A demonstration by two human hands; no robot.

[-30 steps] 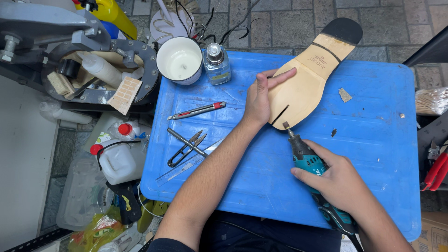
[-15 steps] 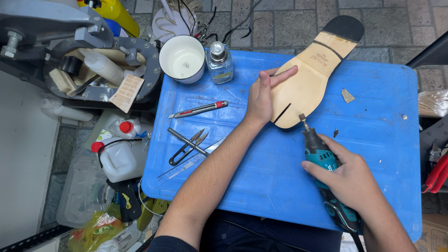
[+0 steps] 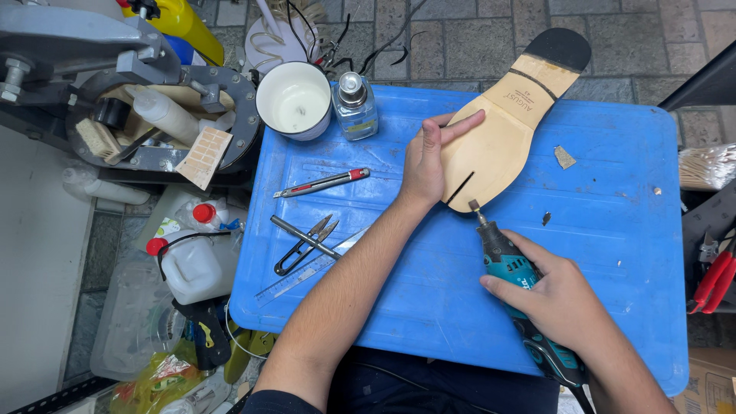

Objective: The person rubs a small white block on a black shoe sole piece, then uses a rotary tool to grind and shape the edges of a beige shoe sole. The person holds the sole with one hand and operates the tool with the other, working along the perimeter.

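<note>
On blue table [image 3: 613,253], nearest: right hand [image 3: 563,299] gripping teal rotary tool [image 3: 510,264], bit tip sitting just off tan shoe sole [image 3: 498,142] edge. Further up: left hand [image 3: 425,161] pressing flat on sole, fingers extended. Beyond: red utility knife [image 3: 322,182], white cup [image 3: 294,100], glass bottle [image 3: 355,105].

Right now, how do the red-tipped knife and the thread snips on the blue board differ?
The utility knife is a single straight silver bar with red ends; the thread snips are dark, with two pointed blades spread apart. The knife lies higher on the blue board, near the white cup; the snips lie lower, across a clear ruler. Both lie untouched, left of the left hand.
</note>
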